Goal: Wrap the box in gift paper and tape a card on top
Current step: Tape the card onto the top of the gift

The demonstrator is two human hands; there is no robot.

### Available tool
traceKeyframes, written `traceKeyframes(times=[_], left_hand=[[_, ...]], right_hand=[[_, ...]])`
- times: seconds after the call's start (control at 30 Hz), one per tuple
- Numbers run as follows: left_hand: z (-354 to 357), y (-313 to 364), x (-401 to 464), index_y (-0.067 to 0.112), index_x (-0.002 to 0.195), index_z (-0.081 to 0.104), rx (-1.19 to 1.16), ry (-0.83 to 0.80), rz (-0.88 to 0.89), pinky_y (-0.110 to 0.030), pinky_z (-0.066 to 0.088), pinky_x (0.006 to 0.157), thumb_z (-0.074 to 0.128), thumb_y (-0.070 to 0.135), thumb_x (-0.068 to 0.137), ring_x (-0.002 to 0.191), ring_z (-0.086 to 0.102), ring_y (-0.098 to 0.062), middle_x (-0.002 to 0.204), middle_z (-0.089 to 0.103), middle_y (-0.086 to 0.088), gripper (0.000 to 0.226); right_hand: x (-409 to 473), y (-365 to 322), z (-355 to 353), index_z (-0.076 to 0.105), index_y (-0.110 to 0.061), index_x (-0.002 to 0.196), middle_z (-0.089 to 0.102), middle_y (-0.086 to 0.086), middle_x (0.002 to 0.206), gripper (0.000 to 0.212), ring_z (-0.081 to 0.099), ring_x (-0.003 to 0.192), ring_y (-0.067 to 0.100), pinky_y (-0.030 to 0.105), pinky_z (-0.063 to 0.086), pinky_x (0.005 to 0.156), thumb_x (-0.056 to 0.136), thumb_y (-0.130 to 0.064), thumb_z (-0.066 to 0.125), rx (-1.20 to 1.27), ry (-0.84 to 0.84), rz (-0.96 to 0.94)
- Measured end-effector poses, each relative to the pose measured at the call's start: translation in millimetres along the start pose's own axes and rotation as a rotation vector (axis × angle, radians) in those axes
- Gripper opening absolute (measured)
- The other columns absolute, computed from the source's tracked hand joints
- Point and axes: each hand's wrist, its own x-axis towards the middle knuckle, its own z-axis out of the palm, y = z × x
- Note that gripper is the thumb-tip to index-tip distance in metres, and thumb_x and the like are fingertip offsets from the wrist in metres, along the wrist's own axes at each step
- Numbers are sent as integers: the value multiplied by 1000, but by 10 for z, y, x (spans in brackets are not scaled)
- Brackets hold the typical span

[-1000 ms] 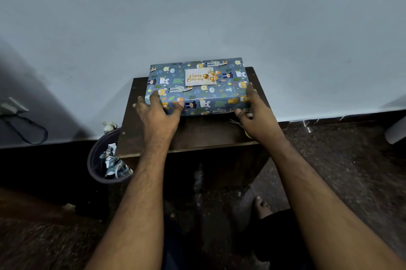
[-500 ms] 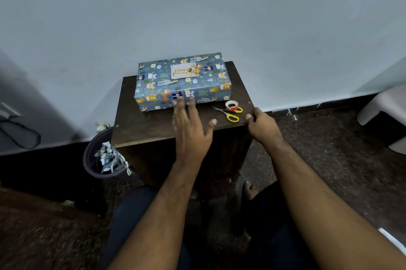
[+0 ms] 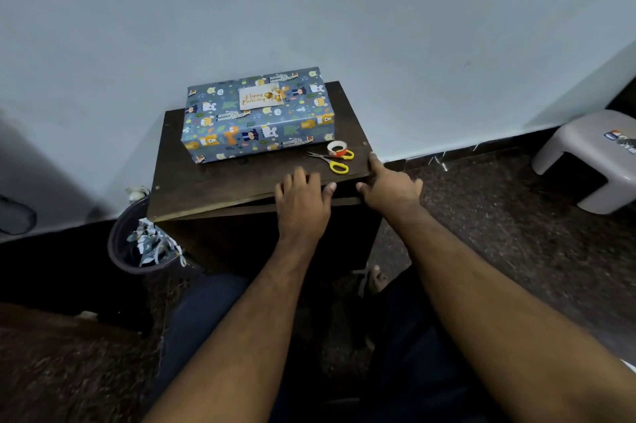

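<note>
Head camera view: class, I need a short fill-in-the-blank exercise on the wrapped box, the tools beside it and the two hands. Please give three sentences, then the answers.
1. The white "Happy Birthday" card lies on top of the blue animal-print wrapped box, which stands on the dark brown wooden ____.
2. The scissors by the roll of tape have ____ handles.
3. The left hand rests flat at the table's near edge; the right hand rests at its ____ corner.

Answers: table; yellow; right
</note>
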Motion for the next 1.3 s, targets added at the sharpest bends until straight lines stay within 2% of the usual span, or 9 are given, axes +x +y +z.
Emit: traceKeyframes(times=[0.07,0.2,0.33,0.47,0.6,1.03,1.1,1.17,1.3], left_hand=[[-8,-17,21,19,116,59,17,-51,-18,-45,38,98,66,42,93,114,49,-29,122,51,-8,32],[-75,-81,98,31,135,47,-26,-211,-94,-46,28,114,84,42,75,135,37,-27,142,38,-4,72],[-192,-151,192,34,160,12,-48,-523,-120,-54,1,124,90,39,71,156,-4,-29,169,-1,-3,119],[-245,-181,173,26,156,-28,99,-772,-74,-58,-11,121,89,46,72,150,-33,-33,161,-39,-4,145],[-299,-184,70,19,150,-38,220,-872,-35,-65,-10,120,89,51,69,145,-38,-41,154,-48,-14,155],[-447,-446,-203,19,152,-36,253,-842,124,-64,-9,119,95,55,53,148,-35,-35,157,-46,-9,168],[-440,-445,-191,22,153,-35,142,-795,85,-62,-7,121,92,56,59,153,-26,-33,164,-33,-5,162],[-425,-436,-147,24,156,-28,54,-639,51,-59,3,122,84,58,72,156,-1,-33,169,-5,-8,144],[-395,-428,53,21,163,-6,17,-422,34,-52,20,119,71,55,87,144,29,-32,158,29,-10,113]], right_hand=[[-20,6,36,2,-35,161,67,9,127,95,57,125,31,52,24,115,92,-54,64,-59,-43,-8],[-94,-41,84,1,-22,161,56,14,139,118,47,133,33,49,31,111,79,-58,77,-242,18,-76],[-203,-93,191,-7,-23,161,28,17,151,134,30,139,33,50,32,109,70,-59,84,-328,38,-107],[-352,-208,288,-21,-22,158,7,27,162,151,3,154,40,56,23,117,61,-65,86,-269,-19,-107],[-484,-292,295,-19,-22,159,1,23,165,149,-2,155,39,57,23,118,62,-67,85,-271,27,-141],[-596,-478,334,-14,-24,161,-16,12,168,136,-8,156,34,56,21,120,70,-71,76,-186,40,-241],[-542,-510,352,-11,-24,161,-13,12,168,134,-7,156,33,56,21,119,71,-70,76,-154,49,-248],[-476,-542,347,-9,-24,162,-11,11,169,131,-5,156,33,55,23,118,73,-69,75,-128,67,-253],[-315,-538,310,-1,-25,163,-7,6,170,114,1,156,31,55,26,116,83,-64,69,-49,124,-249]])
